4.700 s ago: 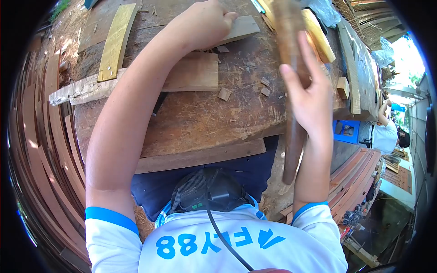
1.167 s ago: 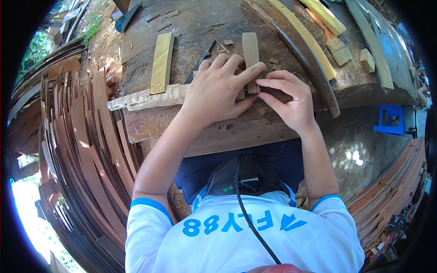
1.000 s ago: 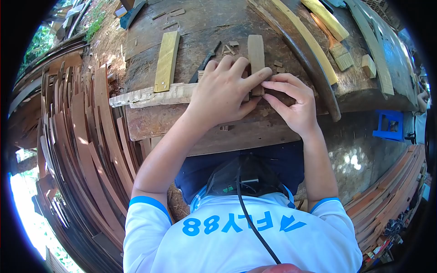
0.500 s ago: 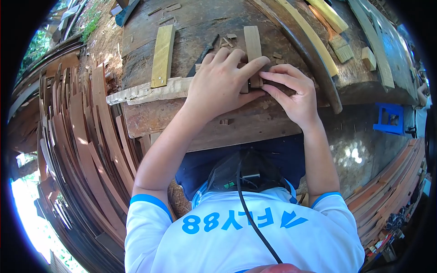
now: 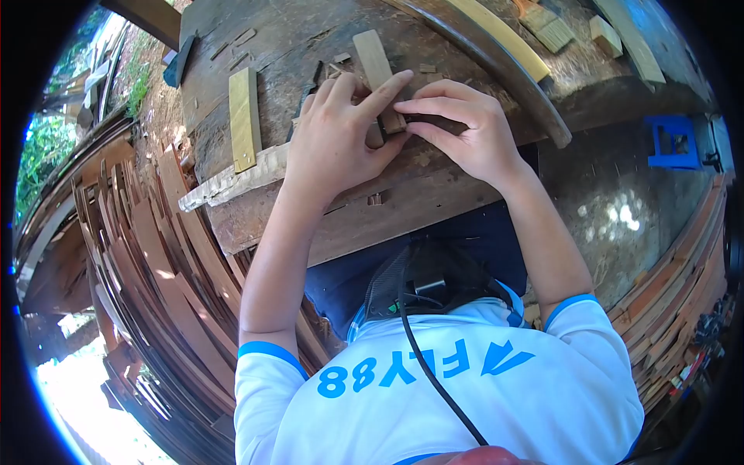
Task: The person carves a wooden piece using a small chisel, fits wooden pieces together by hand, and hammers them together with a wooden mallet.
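My left hand (image 5: 333,136) lies over the near end of a short wooden block (image 5: 373,58), its thumb and index finger closed about the wood. From the right, my right hand (image 5: 469,132) pinches with thumb and fingertips at the same end; what sits between those tips is too small to make out. Partly under the left hand, a dark narrow tool (image 5: 307,93) shows only in part. A yellowish wooden block (image 5: 245,116) stands off to the left, its near end against a rough pale strip of wood (image 5: 232,182).
Small wood chips (image 5: 341,58) lie on the worn workbench (image 5: 279,46). A long curved dark board (image 5: 496,62), a paintbrush (image 5: 550,31) and a wood offcut (image 5: 606,36) are at the right. Stacked planks (image 5: 155,256) fill the left floor; a blue stool (image 5: 673,143) stands right.
The view has tilted and turned, so the bench appears shifted up and left. Both hands stay at the near end of the wooden block, with little visible change in their grip.
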Available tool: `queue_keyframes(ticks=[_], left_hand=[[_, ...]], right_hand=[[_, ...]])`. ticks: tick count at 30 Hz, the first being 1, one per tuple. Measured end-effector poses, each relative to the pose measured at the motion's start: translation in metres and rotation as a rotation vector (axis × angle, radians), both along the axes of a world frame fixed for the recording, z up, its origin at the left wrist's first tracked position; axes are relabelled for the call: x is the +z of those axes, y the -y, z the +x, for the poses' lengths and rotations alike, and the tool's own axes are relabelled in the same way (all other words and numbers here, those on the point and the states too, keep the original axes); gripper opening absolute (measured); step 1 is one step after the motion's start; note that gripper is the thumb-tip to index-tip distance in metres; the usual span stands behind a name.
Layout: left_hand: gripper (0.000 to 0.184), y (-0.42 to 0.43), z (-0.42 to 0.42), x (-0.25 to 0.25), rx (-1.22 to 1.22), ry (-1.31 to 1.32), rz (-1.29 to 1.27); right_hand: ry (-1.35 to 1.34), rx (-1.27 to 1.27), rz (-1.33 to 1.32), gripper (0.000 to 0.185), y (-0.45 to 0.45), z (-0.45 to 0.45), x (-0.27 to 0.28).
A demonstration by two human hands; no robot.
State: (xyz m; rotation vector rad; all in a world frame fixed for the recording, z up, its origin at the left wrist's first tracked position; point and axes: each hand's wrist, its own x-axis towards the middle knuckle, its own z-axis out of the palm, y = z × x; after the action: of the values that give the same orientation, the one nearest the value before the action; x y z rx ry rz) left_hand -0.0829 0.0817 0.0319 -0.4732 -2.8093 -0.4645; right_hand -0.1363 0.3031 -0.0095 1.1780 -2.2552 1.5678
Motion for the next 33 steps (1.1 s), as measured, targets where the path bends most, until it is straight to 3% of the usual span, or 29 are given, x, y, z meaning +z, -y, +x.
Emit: queue_keyframes(ticks=[21,33], left_hand=[[0.077,-0.0046,0.0004,0.0006,0.009,-0.059,-0.064],[0.065,-0.0067,0.0009,-0.0023,0.013,-0.089,-0.057]], right_hand=[[-0.053,-0.054,0.008,0.034,0.0034,0.0032,-0.0031],[-0.045,-0.057,-0.003,0.032,0.005,0.0049,-0.0016]])
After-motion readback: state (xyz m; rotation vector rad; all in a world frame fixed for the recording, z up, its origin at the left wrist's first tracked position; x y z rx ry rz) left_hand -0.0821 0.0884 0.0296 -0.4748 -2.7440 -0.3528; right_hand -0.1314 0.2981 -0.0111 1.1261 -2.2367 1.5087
